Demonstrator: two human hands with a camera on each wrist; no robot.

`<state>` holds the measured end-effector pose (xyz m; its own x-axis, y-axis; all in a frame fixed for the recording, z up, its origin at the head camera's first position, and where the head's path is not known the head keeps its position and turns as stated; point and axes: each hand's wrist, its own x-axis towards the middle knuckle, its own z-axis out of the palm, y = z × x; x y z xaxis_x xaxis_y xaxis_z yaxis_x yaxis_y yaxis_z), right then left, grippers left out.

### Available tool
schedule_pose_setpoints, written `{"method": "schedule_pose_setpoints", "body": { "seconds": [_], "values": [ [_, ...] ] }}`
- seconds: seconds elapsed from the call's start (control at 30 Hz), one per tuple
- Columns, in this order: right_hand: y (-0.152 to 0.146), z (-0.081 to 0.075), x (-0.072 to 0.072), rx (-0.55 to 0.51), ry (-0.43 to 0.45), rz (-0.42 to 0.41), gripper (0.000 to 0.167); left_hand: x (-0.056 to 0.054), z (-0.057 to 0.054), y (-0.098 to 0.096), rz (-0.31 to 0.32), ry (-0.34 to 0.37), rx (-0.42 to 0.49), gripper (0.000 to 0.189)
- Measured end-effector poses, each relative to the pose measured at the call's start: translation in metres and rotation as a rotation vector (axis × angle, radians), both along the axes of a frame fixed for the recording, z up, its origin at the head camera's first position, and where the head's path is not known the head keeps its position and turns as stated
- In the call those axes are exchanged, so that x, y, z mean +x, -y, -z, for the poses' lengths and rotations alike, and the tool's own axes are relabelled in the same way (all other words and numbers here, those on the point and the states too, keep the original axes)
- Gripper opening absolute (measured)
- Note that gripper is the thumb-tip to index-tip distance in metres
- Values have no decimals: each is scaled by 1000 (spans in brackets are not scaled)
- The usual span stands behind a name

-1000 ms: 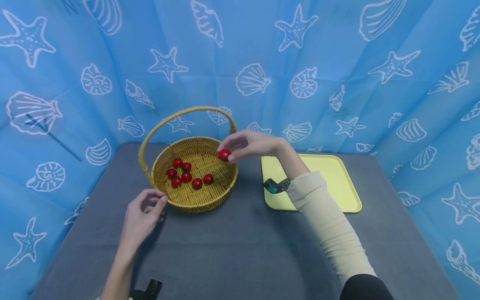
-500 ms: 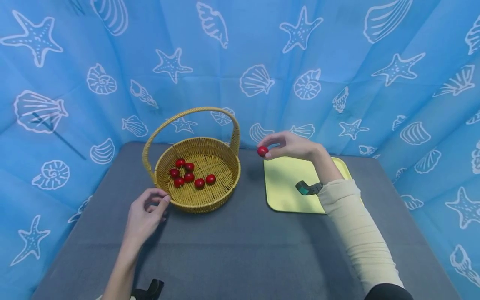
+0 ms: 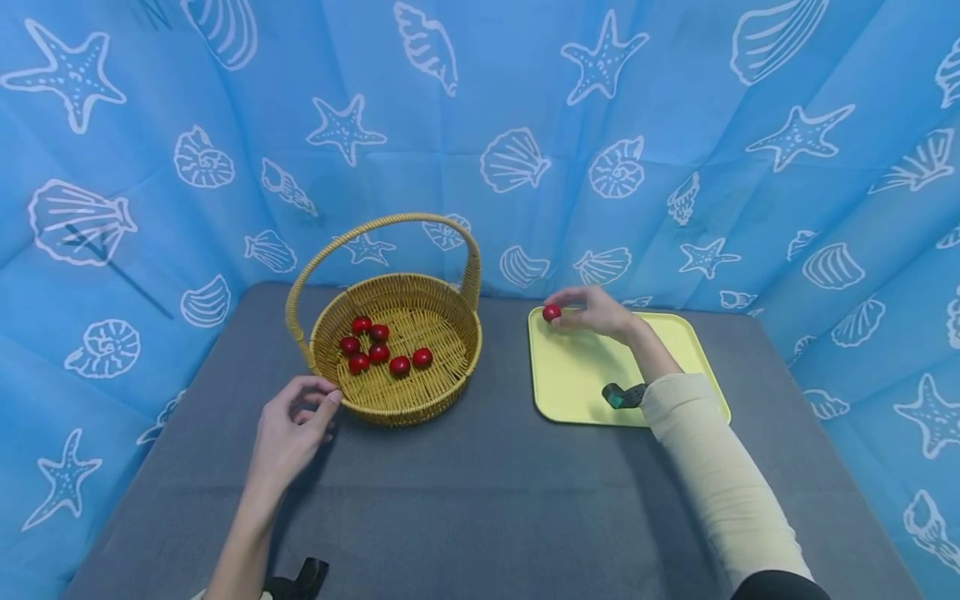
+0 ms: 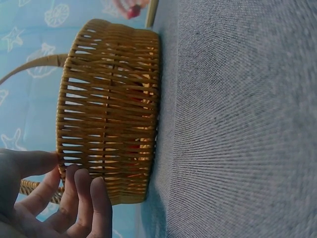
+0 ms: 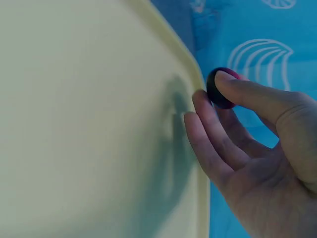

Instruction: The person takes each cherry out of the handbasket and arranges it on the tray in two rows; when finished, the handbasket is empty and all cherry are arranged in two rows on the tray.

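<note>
The person's right hand [image 3: 592, 314] is pinching a red fruit [image 3: 551, 312] between thumb and fingertips, just above the yellow tray's [image 3: 577, 379] far left corner; its lower fingers are hanging slightly bent. The left hand's [image 3: 296, 425] thumb and forefinger are gripping the wicker basket's [image 3: 420, 414] near left rim. Seven similar fruits [image 3: 378, 354] are lying inside.

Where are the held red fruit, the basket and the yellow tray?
Held red fruit [image 3: 552, 312], head view: its visible side.
Basket [image 4: 111, 116], left wrist view: outer woven wall.
Yellow tray [image 3: 576, 368], head view: bare surface.
</note>
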<state>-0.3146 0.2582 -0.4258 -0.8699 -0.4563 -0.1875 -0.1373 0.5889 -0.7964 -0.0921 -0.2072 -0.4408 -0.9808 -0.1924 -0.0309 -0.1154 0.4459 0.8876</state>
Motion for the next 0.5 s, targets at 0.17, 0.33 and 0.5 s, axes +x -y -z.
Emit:
{"method": "schedule_pose_setpoints", "body": {
  "seconds": [0.17, 0.33, 0.5],
  "values": [
    [0, 14, 0, -30, -15, 7, 44, 0, 1, 1, 6, -4, 3, 36],
    [2, 20, 3, -23, -30, -1, 42, -1, 1, 1, 7, -7, 9, 34],
    [3, 23, 1, -6, -42, -10, 41, -1, 1, 2, 5, -3, 9, 34]
  ]
}}
